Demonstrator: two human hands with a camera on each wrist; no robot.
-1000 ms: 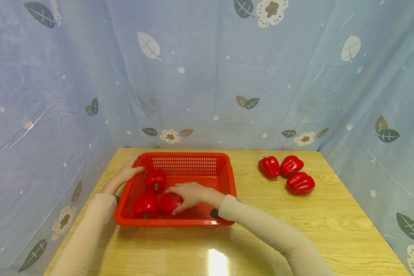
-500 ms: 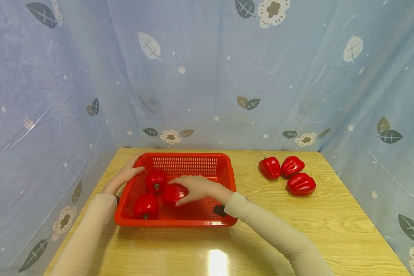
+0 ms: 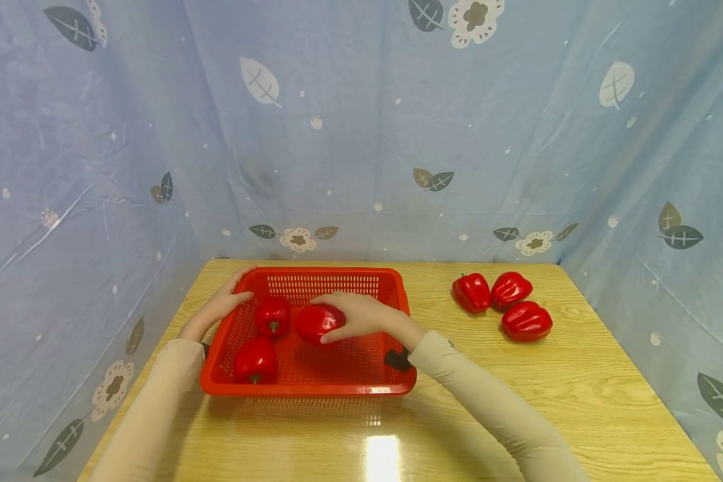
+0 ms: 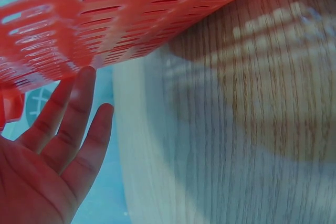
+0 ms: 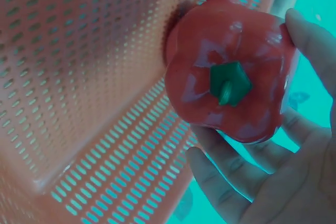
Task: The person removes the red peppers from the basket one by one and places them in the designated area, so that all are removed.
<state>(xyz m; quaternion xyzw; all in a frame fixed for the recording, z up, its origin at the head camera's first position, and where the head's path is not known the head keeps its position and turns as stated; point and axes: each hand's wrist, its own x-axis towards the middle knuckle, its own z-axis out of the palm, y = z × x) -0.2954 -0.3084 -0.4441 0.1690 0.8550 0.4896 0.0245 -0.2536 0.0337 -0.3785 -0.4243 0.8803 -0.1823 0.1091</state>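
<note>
Right hand (image 3: pixel 357 314): fingers pinching red pepper (image 3: pixel 318 323) | left hand (image 3: pixel 220 303): fingers spread against basket (image 3: pixel 307 389) | I'd press the pepper's glossy sides evenly to prevent slipping.

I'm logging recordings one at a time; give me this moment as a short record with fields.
Basket: red, slotted, on table
Left grip: at basket's left rim, fingers fairly straight
Right grip: holds one pepper over basket floor
Loose in basket: two peppers, towards its left end
Right of basket: three peppers, grouped on table
Pepper colour: red
Backdrop: blue curtain, leaf-and-flower print
</note>
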